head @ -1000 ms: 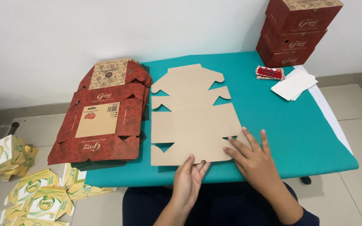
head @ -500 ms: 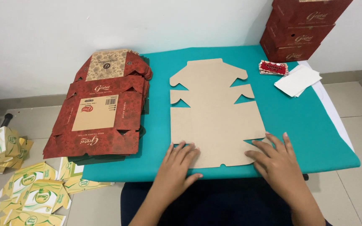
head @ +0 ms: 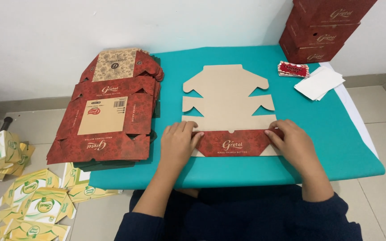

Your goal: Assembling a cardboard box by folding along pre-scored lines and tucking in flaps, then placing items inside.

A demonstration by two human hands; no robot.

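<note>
— Where's the cardboard sheet (head: 226, 100)?

— Flat on the worktop (head: 336, 134), right of the red stack (head: 108, 116). Left hand (head: 178, 142) and right hand (head: 291, 142), fingers spread flat, press its folded flap (head: 233, 143).

— Risk?

— Uneven pressure could leave a crooked crease, I'd judge.

1. The flat brown cardboard box blank (head: 227, 102) is lying across the middle of the teal-covered table (head: 349, 147), its red printed front flap (head: 233, 143) folded up and taking the near edge.
2. The left hand (head: 178, 143) and right hand (head: 293, 145) are pressing on that flap's two ends, closing off both corners.
3. A stack of flat red printed box blanks (head: 108, 111) is filling the table's left side, overhanging its edge.
4. Bare teal cloth is showing to the right of the blank, leaving open passage there.
5. Farther back on the right, a small red packet (head: 293, 69), white paper sheets (head: 320, 82) and stacked red boxes (head: 322, 29) are crowding the far corner.
</note>
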